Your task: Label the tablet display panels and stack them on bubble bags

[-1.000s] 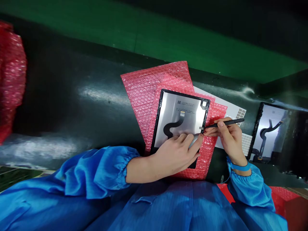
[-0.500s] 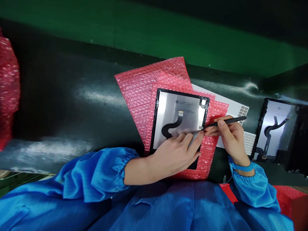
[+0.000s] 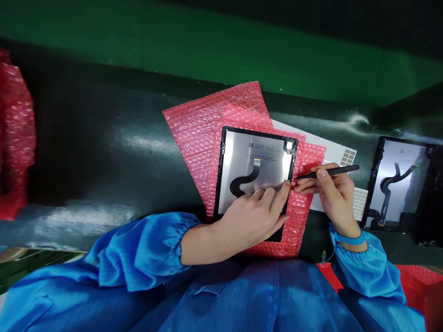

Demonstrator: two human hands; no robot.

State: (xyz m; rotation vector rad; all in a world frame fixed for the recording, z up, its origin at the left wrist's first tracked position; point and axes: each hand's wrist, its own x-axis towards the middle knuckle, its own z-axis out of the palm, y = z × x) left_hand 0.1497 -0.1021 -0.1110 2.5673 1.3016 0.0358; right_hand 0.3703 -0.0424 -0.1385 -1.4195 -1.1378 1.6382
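I'm watching left hand (image 3: 254,214), half-curled, gripping nothing, resting fingertip on edge of display panel (image 3: 272,173); right hand (image 3: 335,196) is pinching dark tweezers (image 3: 334,171) just beside. Panel lying on red bubble wrap (image 3: 197,138). Seemingly doing edge work, needing steady tip.

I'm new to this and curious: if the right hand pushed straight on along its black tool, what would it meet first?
Probably the black-framed panel, at its right edge, then the left hand; depth is hard to judge.

dark worktop (image 3: 79,147) | middle: red bubble wrap (image 3: 187,124), white paper (image 3: 334,150) | right: tablet screen (image 3: 399,198) | far left: more bubble wrap (image 3: 17,124)
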